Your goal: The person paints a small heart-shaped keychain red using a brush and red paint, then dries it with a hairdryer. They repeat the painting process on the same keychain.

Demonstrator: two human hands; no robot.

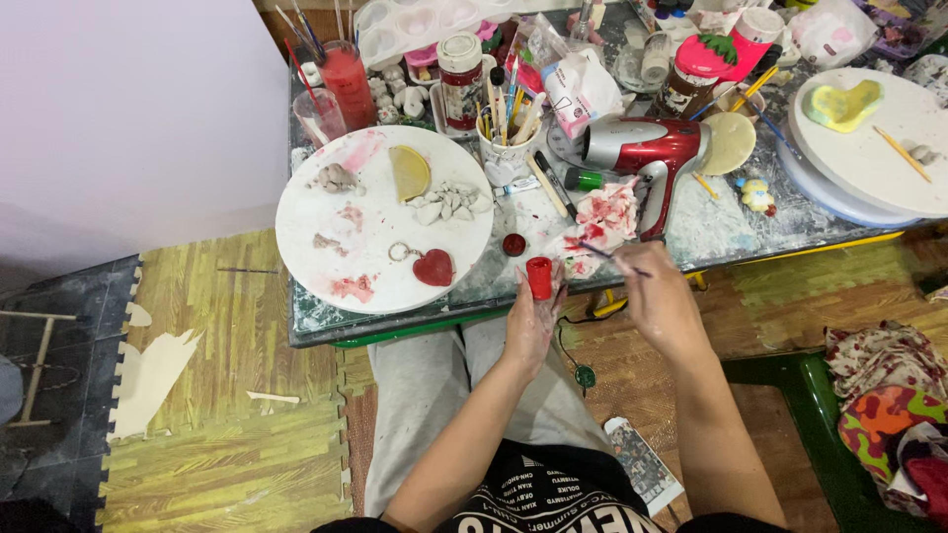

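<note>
My left hand (530, 318) holds a small red paint pot (539, 277) upright at the table's front edge. Its red cap (513, 244) lies on the table just beyond. My right hand (657, 296) grips a thin paintbrush (614, 256) whose tip points left toward a paint-stained tissue (599, 220). A red heart-shaped piece with a key ring (432, 266) rests on the round white board (326, 271) to the left, along with a yellow half-disc (409, 173) and several pale clay bits (449, 203).
A red and silver hair dryer (647, 150) lies behind the tissue. A cup of brushes and sticks (506, 138), jars, a red water glass (348, 79) and a second round board with a yellow shape (869, 148) crowd the table. Crumpled patterned cloth (884, 395) sits at right.
</note>
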